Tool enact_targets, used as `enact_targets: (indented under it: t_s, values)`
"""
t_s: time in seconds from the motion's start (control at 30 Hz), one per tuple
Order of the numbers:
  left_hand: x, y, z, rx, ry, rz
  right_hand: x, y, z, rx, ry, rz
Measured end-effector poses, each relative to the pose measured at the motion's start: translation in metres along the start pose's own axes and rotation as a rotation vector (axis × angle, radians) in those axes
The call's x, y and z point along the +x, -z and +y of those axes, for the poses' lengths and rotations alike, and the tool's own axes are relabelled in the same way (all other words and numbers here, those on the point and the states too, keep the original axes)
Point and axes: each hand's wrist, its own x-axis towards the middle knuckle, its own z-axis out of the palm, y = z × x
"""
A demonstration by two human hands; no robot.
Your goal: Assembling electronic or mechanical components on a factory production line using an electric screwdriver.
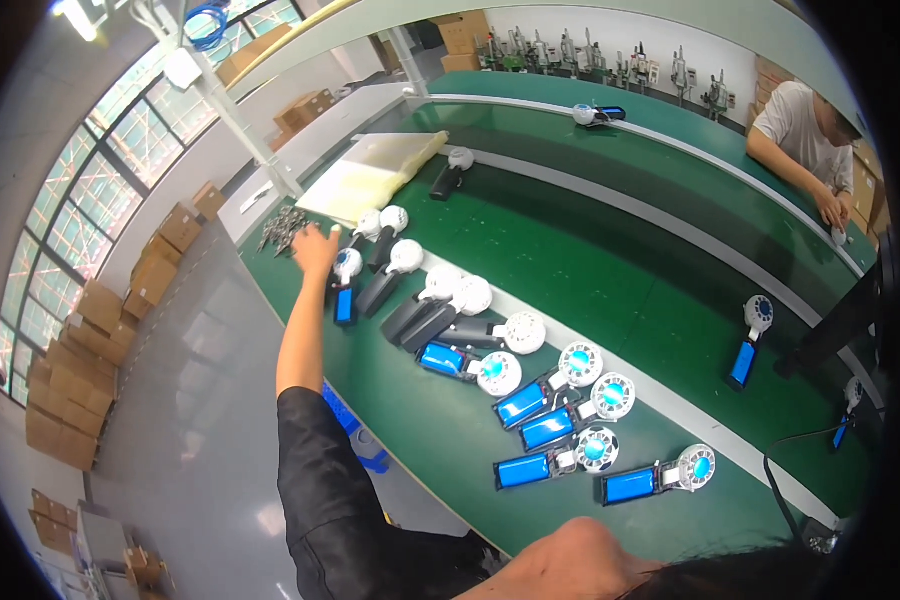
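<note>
My left hand (315, 250) reaches to the table's far left corner, at the edge of a heap of small grey metal pieces (282, 228) too small to name. Its thumb stands apart from the fingers, and I see nothing held. Just beside it lies a small handheld fan (346, 268) with a white head and a blue block in its handle. At the lower edge, bare skin close to the camera may be part of my right arm or hand (580, 555); no fingers show there. Several more fans, such as one with its blue block exposed (630, 486), lie in a row along the near table.
A pale yellow sheet stack (375, 172) lies beyond my left hand. Black-handled fans (378, 290) lie along a grey rail. Another person (805, 140) works at the far right. A black cable (770, 480) hangs at right; cartons (70, 390) line the left wall.
</note>
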Motion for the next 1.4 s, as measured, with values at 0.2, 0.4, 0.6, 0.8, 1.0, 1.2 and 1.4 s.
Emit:
enact_targets:
  t_s: [0.2,0.4,0.6,0.8,1.0,1.2,1.4]
  values:
    - [0.040,-0.124,0.199,-0.375,-0.416,-0.200,-0.023,0.010,0.007,-0.055,-0.076,-0.064]
    - [0.014,-0.188,0.280,-0.104,-0.176,-0.464,0.005,-0.040,0.022,0.497,0.298,0.555]
    - [0.043,-0.127,0.263,0.018,-0.504,-0.688,0.003,-0.020,0.026,0.275,0.113,0.187]
    - [-0.099,0.061,0.158,-0.356,-0.516,-0.412,0.012,0.015,-0.002,-0.047,0.030,-0.010]
    - [-0.271,0.203,-0.003,-0.336,-0.259,-0.357,-0.005,-0.057,0.047,0.398,0.346,0.547]
    - [-0.338,0.209,-0.029,-0.341,-0.061,-0.441,0.004,-0.004,0.043,0.105,0.122,-0.217]
    - [-0.327,0.205,0.048,-0.221,0.080,-0.400,-0.001,0.017,0.041,0.100,0.096,-0.253]
